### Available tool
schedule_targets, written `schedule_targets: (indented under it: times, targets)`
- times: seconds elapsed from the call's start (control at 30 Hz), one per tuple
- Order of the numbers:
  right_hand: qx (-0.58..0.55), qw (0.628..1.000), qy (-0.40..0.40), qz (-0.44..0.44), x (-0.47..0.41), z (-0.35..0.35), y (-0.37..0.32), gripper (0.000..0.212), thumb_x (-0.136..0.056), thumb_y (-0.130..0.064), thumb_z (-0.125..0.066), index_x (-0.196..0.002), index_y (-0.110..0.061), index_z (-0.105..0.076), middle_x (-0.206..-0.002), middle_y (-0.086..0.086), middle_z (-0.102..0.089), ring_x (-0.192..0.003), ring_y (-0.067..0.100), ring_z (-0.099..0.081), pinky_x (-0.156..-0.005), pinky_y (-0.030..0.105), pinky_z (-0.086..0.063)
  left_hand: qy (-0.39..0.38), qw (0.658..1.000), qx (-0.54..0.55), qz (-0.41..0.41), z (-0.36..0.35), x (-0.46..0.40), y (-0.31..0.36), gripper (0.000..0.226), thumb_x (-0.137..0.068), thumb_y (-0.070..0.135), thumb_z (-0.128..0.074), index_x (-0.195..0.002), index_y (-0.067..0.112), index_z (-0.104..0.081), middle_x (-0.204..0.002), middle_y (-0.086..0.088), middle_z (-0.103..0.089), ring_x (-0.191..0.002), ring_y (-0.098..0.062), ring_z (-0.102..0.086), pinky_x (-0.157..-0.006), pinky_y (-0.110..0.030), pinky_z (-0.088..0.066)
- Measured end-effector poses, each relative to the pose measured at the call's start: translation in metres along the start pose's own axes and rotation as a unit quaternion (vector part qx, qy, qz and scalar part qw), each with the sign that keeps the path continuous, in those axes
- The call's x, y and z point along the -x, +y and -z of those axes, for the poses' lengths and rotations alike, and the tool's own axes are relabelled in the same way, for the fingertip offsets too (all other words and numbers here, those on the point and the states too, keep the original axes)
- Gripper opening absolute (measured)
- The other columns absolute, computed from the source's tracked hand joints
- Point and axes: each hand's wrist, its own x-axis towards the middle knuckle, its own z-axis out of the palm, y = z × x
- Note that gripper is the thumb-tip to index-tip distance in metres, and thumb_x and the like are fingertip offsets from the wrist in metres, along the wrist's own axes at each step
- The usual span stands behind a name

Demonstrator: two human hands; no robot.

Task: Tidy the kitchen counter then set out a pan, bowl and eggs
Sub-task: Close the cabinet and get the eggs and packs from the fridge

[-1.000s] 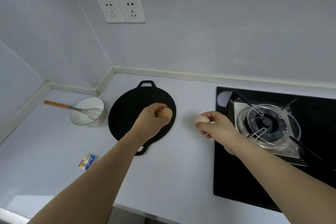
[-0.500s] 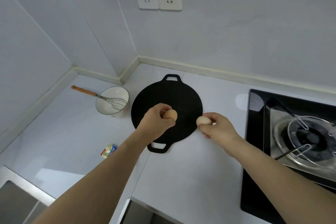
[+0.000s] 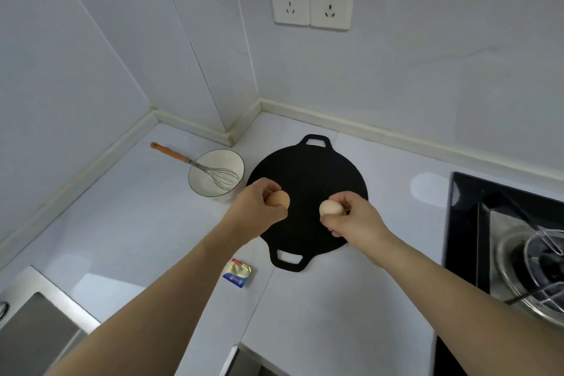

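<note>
Black pan (image 3: 308,189) lies under both hands, each gripping an egg

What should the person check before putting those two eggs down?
1. Left hand has a firm grip on the brown egg: ok.
2. Right hand has a firm grip on the pale egg: ok.
3. Eggs apart, not knocking together: ok.
4. Black pan lies flat beneath both hands: ok.
5. Bowl free to take eggs: not ok, a whisk lies in it.
6. Shells uncracked: cannot tell.
</note>
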Motion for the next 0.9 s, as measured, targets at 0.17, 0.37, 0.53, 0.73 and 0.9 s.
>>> schedule_targets:
  times: [0.17,0.37,0.53,0.73,0.9]
  targets:
    - [0.042,0.998,-0.019,0.038,-0.052,-0.024,-0.028,0.038,-0.078,-0.021,-0.074,-0.110,-0.029,-0.055,-0.107,-0.005,-0.058,-0.090,0.013,-0.064,-0.082,0.034,-0.058,0.032,0.999,-0.030,-0.012,0.035,-0.047,-0.004,0.044,-0.084,0.023,-0.067,-0.124,0.031,-0.052,-0.106,0.008,-0.053,-0.083,-0.006,-0.051,-0.061,-0.016,-0.040]
    - [0.107,0.988,0.002,0.114,-0.128,-0.051,-0.055,0.039,-0.077,-0.021,-0.074,-0.111,-0.026,-0.057,-0.106,-0.006,-0.060,-0.086,0.004,-0.058,-0.068,0.015,-0.047,0.063,0.995,-0.060,-0.045,0.065,-0.125,-0.012,0.040,-0.084,0.022,-0.064,-0.124,0.025,-0.056,-0.105,0.004,-0.059,-0.087,-0.013,-0.055,-0.068,-0.022,-0.042]
    - [0.173,0.973,0.035,0.149,-0.196,-0.059,-0.066,0.039,-0.078,-0.023,-0.071,-0.115,-0.025,-0.057,-0.105,-0.005,-0.059,-0.090,0.012,-0.057,-0.073,0.022,-0.047,0.060,0.993,-0.092,-0.044,0.065,-0.189,-0.022,0.034,-0.083,0.021,-0.060,-0.116,0.023,-0.058,-0.102,0.001,-0.062,-0.086,-0.017,-0.059,-0.069,-0.024,-0.046]
    - [0.239,0.956,0.037,0.165,-0.254,-0.058,-0.069,0.048,-0.079,-0.019,-0.067,-0.125,-0.021,-0.054,-0.118,0.001,-0.054,-0.102,0.018,-0.054,-0.085,0.029,-0.046,0.023,0.989,-0.145,-0.032,0.056,-0.238,-0.035,0.032,-0.081,0.026,-0.062,-0.113,0.023,-0.058,-0.101,0.002,-0.064,-0.089,-0.018,-0.061,-0.085,-0.034,-0.053]
    - [0.276,0.947,0.020,0.162,-0.282,-0.057,-0.068,0.049,-0.080,-0.020,-0.066,-0.127,-0.023,-0.054,-0.122,0.002,-0.053,-0.108,0.021,-0.053,-0.094,0.033,-0.044,-0.010,0.985,-0.169,-0.033,0.044,-0.258,-0.040,0.039,-0.082,0.023,-0.066,-0.119,0.019,-0.055,-0.108,0.002,-0.058,-0.092,-0.017,-0.054,-0.080,-0.029,-0.046]
